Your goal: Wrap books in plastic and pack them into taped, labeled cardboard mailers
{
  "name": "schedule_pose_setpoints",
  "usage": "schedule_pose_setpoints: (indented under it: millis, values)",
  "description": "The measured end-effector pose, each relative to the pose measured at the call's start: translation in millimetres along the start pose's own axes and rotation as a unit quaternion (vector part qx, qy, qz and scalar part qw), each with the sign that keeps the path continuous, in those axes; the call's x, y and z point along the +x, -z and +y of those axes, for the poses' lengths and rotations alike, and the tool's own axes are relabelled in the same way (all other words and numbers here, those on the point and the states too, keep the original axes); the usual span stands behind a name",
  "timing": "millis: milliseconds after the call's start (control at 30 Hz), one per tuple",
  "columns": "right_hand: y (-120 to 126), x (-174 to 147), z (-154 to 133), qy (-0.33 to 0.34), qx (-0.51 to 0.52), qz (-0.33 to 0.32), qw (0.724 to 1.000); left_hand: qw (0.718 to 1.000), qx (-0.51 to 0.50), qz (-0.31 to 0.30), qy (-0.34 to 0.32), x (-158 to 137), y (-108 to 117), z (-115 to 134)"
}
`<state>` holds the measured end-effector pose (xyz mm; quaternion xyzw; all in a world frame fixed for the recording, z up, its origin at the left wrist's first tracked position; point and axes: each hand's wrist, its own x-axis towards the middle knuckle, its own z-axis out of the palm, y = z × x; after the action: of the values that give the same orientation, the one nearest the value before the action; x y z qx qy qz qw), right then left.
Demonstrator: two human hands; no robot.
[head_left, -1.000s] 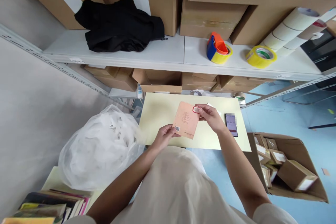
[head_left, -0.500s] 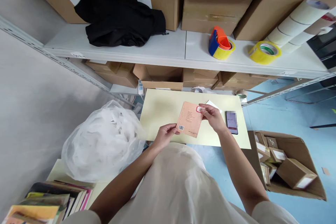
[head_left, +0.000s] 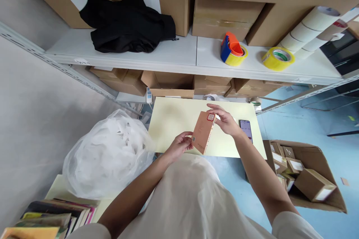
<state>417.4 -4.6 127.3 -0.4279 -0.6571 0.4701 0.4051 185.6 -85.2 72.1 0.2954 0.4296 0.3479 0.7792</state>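
A thin pinkish-orange book (head_left: pixel 202 133) is held tilted above the pale yellow table, its back cover with a small barcode and a red-edged sticker (head_left: pixel 211 117) facing up. My left hand (head_left: pixel 181 145) pinches its lower left edge between thumb and fingers. At the upper right corner, my right hand (head_left: pixel 224 120) grips the book by its edge, thumb beside the sticker and the index finger stretched out over the top. A phone (head_left: pixel 246 130) with a lit screen lies on the table (head_left: pixel 168 119), right of that hand.
A clear bag of white packing material (head_left: pixel 106 153) bulges at the left, above stacked books (head_left: pixel 70 213). An open carton of small parcels (head_left: pixel 311 179) stands lower right. The shelf (head_left: pixel 179 58) ahead bears a black garment (head_left: pixel 131 22), a tape dispenser (head_left: pixel 232 50) and a yellow tape roll (head_left: pixel 277 58).
The book has turned on edge, so its page side now shows at the right. My right hand has shifted its hold, with its index finger lifted. The view has moved slightly.
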Motion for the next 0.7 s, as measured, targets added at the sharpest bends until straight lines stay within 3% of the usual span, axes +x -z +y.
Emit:
schedule_pose_setpoints:
  millis: [167, 333, 467, 600, 700]
  values:
    - [-5, 9, -2, -0.050, -0.005, -0.015, 0.999, 0.997, 0.067, 0.021, -0.045, -2, 1, 7]
    - [-16, 12, 2, -0.102, -0.008, 0.030, 0.994, 0.989, 0.127, -0.007, -0.080, -8, 12, 12]
    - [-30, 16, -2, -0.105, 0.015, 0.073, 0.992, 0.973, 0.194, 0.050, -0.112, -6, 13, 11]
    - [-42, 5, 1, -0.093, 0.096, 0.148, 0.980, 0.986, 0.088, 0.091, -0.109, -4, 10, 7]
    - [-54, -18, 6, -0.132, 0.137, 0.120, 0.974, 0.990, -0.001, 0.100, -0.099, -5, 8, 7]
